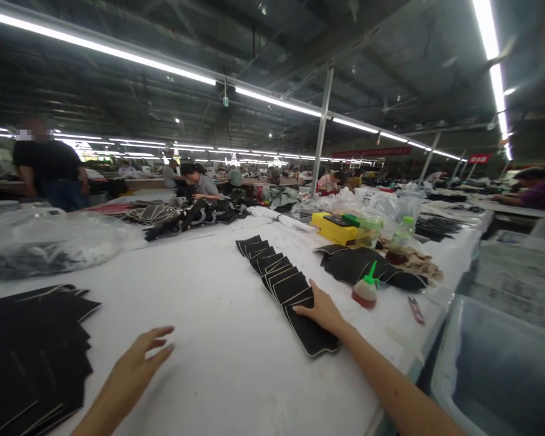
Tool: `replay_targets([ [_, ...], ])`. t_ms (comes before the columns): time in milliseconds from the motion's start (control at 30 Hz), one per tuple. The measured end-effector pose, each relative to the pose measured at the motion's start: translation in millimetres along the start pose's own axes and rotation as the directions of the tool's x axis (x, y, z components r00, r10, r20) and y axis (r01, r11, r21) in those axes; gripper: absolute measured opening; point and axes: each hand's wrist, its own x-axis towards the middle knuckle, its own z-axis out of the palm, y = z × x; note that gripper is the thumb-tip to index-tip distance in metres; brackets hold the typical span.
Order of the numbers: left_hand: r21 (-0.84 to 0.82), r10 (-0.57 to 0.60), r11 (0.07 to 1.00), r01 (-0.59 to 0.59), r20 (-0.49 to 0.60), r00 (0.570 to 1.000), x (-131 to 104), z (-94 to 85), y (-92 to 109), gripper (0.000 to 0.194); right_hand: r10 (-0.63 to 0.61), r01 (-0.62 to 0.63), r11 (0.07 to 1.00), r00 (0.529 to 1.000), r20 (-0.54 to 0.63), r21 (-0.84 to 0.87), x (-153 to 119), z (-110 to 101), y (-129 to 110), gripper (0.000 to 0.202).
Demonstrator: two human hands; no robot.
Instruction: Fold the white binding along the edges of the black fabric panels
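A row of overlapping black fabric pieces (279, 275) with pale edges runs diagonally over the white tabletop. My right hand (320, 312) grips the near end of this row, thumb on top and fingers along the right edge; the fingertips are partly hidden. Left of the row, my left hand (143, 357) hovers over the table with its fingers apart and nothing in them. A larger pile of black pieces (31, 357) lies beyond it at the left edge of the view.
A small bottle with a green spout (366, 292), thread snips (416, 310) and more black panels (356, 264) lie to the right. Behind them is a yellow box (329, 231). A plastic bin (495, 369) stands beside the table. Clear bags (59, 239) sit far left; people work beyond.
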Motion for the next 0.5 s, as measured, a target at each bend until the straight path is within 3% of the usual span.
replay_targets([
  [67, -0.169, -0.158, 0.970, 0.174, 0.105, 0.982, 58, 35.7, 20, 0.060, -0.013, 0.013, 1.000, 1.000, 0.018, 0.000, 9, 6, 0, 0.107],
  [267, -0.285, -0.219, 0.929, 0.236, 0.091, 0.972, 215, 137.4, 52, 0.059, -0.023, 0.022, 0.998, 0.999, 0.025, 0.054, 40, 15, 0, 0.101],
  [400, -0.356, -0.255, 0.896, 0.266, 0.078, 0.964, 297, 190.5, 63, 0.071, 0.011, -0.010, 0.993, 1.000, -0.010, 0.120, 54, 22, 4, 0.098],
  [500, -0.401, -0.274, 0.873, 0.278, 0.066, 0.959, 342, 220.1, 76, 0.080, 0.018, -0.015, 0.990, 1.000, -0.018, 0.144, 58, 25, 7, 0.098],
])
